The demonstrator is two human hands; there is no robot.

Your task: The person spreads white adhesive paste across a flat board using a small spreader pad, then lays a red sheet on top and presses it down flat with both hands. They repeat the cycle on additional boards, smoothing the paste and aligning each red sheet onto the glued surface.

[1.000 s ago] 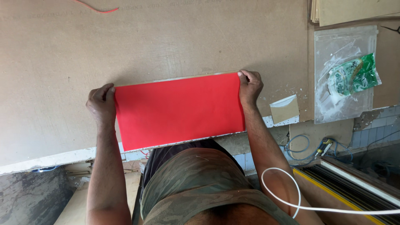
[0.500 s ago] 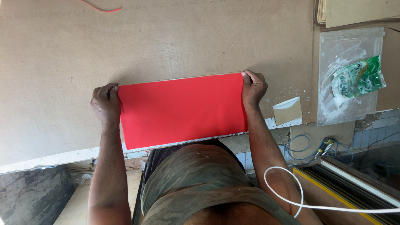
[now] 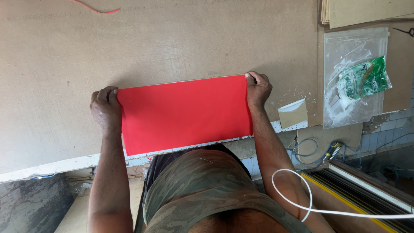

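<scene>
Head view: brown board worktop (image 3: 172, 47), tiled edge (image 3: 388, 125).

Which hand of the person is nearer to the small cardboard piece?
Right. The right hand grips the red sheet just beside the small cardboard piece; the left hand holds the sheet's opposite end.

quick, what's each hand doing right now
Left hand: closed on the left edge of the red sheet.
Right hand: closed on its right upper corner.

A clear plastic bag (image 3: 352, 80) (green packet (image 3: 365, 78) inside) lies near a white cable (image 3: 302, 207).
</scene>
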